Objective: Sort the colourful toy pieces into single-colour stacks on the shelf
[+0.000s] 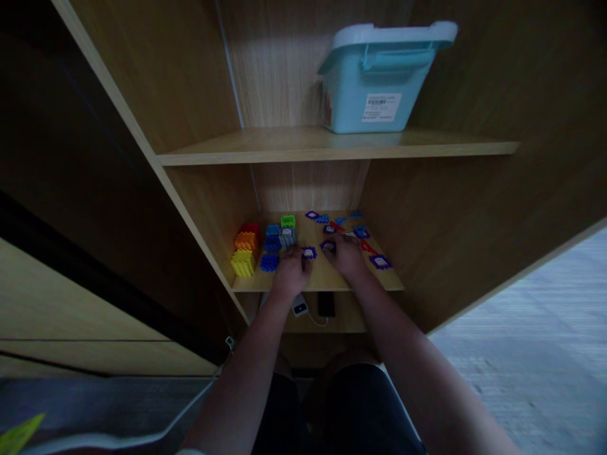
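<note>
Both of my hands rest on the lower shelf (332,281) of a wooden cabinet. My left hand (290,273) lies beside a purple toothed plastic piece (309,253), its fingers curled near a grey stack (287,237). My right hand (347,254) covers another purple piece (327,245), fingers bent down onto it. Stacks of toothed pieces stand at the left: red (249,229), orange (245,241), yellow (243,263), blue (271,245) and green (288,221). Loose purple, blue and red pieces (360,232) lie scattered at the right.
A light blue lidded plastic bin (374,88) with a label sits on the upper shelf (332,148). A small white device (300,308) with a cable and a dark object (326,304) lie on a lower board. The cabinet door (497,189) stands open at the right.
</note>
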The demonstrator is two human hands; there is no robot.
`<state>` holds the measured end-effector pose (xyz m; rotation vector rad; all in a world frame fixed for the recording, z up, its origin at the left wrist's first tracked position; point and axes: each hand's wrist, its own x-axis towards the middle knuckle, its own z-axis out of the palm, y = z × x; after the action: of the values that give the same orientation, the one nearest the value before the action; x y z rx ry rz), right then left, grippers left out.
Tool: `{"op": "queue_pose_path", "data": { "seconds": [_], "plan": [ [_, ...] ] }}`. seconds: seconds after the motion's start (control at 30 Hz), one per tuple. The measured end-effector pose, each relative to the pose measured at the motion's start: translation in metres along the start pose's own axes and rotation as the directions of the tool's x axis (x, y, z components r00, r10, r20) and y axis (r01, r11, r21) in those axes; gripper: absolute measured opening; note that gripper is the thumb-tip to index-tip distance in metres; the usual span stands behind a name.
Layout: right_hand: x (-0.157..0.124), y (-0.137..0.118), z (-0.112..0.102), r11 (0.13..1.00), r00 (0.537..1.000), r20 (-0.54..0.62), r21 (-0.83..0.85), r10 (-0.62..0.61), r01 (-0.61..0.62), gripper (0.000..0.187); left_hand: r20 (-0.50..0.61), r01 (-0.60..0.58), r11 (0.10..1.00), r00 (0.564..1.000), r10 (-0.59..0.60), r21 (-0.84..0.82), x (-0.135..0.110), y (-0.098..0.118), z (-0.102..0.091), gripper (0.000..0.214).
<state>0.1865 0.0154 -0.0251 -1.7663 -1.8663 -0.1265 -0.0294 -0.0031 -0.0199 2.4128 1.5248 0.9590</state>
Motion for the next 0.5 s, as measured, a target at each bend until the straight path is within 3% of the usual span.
{"op": "queue_pose_path", "data": {
  "seconds": [0.17,0.33,0.5],
  "plan": [
    [0.002,0.006,0.002,0.973,0.995,-0.043,0.212,-0.086,0.094,0.033,0.026,-0.002,1.000,1.000,0.002,-0.005,0.002,-0.003,0.002,0.026],
    [0.001,0.000,0.002,0.875,0.964,-0.082,0.405,-0.252,0.264,0.029,0.040,0.015,0.999,0.999,-0.013,-0.045,0.001,-0.002,0.000,0.028],
    [0.001,-0.009,0.001,0.824,0.940,0.006,0.484,-0.341,0.295,0.027,0.049,0.023,0.997,0.999,-0.020,-0.070,0.002,-0.003,-0.002,0.032]
  ]
}}
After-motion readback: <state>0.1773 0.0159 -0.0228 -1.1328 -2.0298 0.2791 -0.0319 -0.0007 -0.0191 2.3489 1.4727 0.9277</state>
